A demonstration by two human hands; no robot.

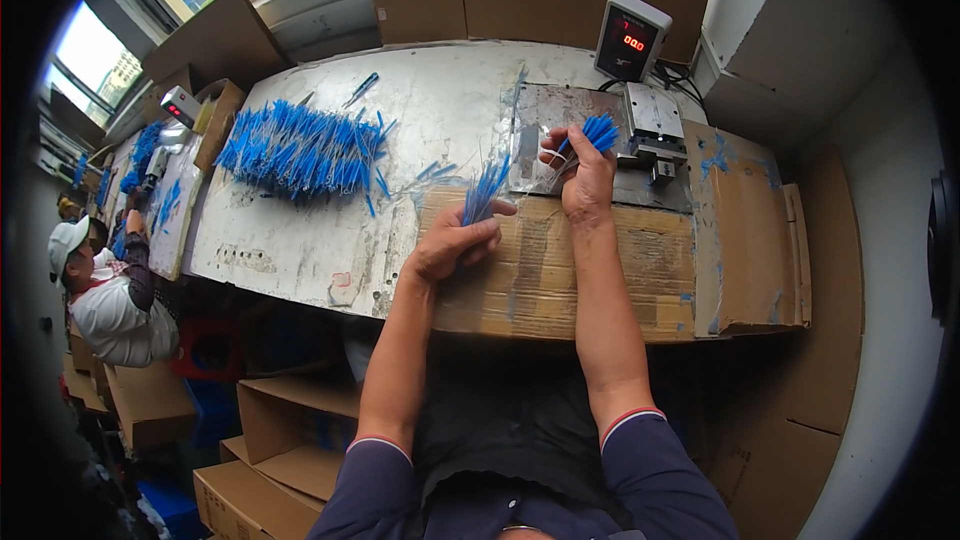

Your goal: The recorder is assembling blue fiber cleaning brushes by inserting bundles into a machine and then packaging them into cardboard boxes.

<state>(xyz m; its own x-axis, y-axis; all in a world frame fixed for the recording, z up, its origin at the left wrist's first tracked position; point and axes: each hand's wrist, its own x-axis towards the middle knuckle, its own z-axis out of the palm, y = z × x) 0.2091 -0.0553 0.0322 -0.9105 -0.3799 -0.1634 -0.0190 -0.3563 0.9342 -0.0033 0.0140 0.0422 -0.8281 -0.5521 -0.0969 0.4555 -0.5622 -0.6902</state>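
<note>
The left hand (452, 240) grips a bundle of blue-tipped strands (485, 190) — the right hand (585, 175) is closed around a smaller blue tuft (598, 130), over the desk (440, 100).

Both forearms entered from lower edge, bare below short dark sleeves with light trim, reaching forward and away from body. Left hand (452, 240) lay lower and nearer, palm turned down, fingers curled shut in pinch, thumb (492, 209) stretched along top. Right hand (585, 175) reached farther, wrist straight, back of hand toward camera, fingers closed in grip. Hands were near each other, not touching.
</note>
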